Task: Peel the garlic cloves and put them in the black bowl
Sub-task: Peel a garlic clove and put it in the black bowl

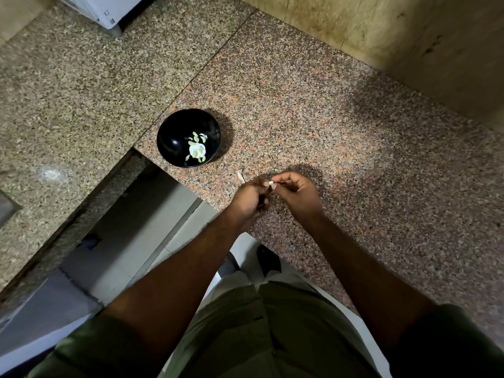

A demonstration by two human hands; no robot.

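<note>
You are pinching a small clove point(271, 183) between the fingertips of both hands: your left hand point(249, 199) is curling round it from one side and your right hand point(296, 190) is nipping it from the other, both just above the counter point(313, 118). The clove is so small that I cannot tell how much skin is clinging to it. The likeliest slip, as I judge it, is the clove shooting out of the pinch while you are pulling at the skin; you are working close to the counter's near edge, so it could be dropping to the floor point(114, 249) below your wrists rather than landing on the stone. The bowl point(174, 132) is sitting up and to the left of the grip, apart from your hands, with pale peeled cloves point(197, 150) lying in its bottom; it too is standing near the cut-out edge, so a careless reach could be nudging it towards the drop. A scrap of skin point(240, 176) is lying just left of the grip, and loose peel may be riding into the bowl with the clove. The counter is speckled reddish-brown granite, busy enough to be hiding a dropped clove. A yellowish wall point(395, 36) is rising beyond the grip, and a white appliance point(109, 9) is standing far up-left.
</note>
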